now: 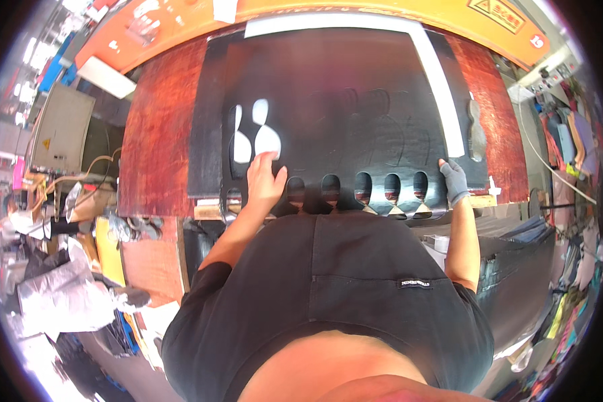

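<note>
A wide black sheet (355,120) lies in front of me, with a row of rounded cut-outs along its near edge. Toward its left side, white sole-shaped patches (268,139) show against the black. My left hand (266,184) is bare and rests by the lower end of these patches, thumb apart from the fingers. At the sheet's near right corner, my right hand (454,179), in a grey glove with bare fingertips, pinches the edge. A grey sole-shaped piece (476,130) lies beyond the sheet's right side.
An orange machine beam (355,12) spans the far side. Reddish-brown board (157,127) flanks the black sheet, and a white strip (442,94) runs along its far and right sides. A grey cabinet (60,130) stands left; piled materials (573,141) are at right.
</note>
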The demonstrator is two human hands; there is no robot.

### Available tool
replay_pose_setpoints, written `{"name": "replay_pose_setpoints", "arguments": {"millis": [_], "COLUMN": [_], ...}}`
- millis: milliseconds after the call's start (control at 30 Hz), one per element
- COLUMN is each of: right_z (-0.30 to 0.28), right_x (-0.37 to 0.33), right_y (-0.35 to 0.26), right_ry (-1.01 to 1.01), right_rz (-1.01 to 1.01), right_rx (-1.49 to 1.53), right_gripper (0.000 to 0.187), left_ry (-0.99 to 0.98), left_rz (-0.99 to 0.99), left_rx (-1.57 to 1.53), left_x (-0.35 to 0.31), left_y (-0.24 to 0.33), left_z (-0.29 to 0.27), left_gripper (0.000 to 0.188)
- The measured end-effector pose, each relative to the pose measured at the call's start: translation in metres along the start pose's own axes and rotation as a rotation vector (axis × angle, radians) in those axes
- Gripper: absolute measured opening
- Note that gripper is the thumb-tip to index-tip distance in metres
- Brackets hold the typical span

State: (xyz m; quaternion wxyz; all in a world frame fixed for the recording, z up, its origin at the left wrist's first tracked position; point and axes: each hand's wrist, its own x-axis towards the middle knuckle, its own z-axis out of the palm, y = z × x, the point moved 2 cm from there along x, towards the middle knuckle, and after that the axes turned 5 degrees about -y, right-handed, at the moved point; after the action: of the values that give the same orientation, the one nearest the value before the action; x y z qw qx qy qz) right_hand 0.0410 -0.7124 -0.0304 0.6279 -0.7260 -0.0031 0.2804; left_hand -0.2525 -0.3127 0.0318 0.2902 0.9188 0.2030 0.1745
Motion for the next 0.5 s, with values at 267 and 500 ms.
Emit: {"name": "replay_pose_setpoints", "arguments": {"millis": [267,500], "right_z": [0.004,0.003], "right_x": [-0.008,-0.009], "right_y": [-0.003,0.000], "right_ry": [0.030,0.043], "right_rz": [-0.014,0.004], "right_rx": [-0.085,-0.030], "right_gripper": [0.030,0.022], "left_ry": [-0.051,-0.090], "left_rz": [0.001,-0.196], "left_rx": [0.091,-0.301], "left_x": [-0.009,-0.001], "left_y": [0.003,0.003], "left_z": [0.003,0.011], "left_gripper": [0.044,0.049]}}
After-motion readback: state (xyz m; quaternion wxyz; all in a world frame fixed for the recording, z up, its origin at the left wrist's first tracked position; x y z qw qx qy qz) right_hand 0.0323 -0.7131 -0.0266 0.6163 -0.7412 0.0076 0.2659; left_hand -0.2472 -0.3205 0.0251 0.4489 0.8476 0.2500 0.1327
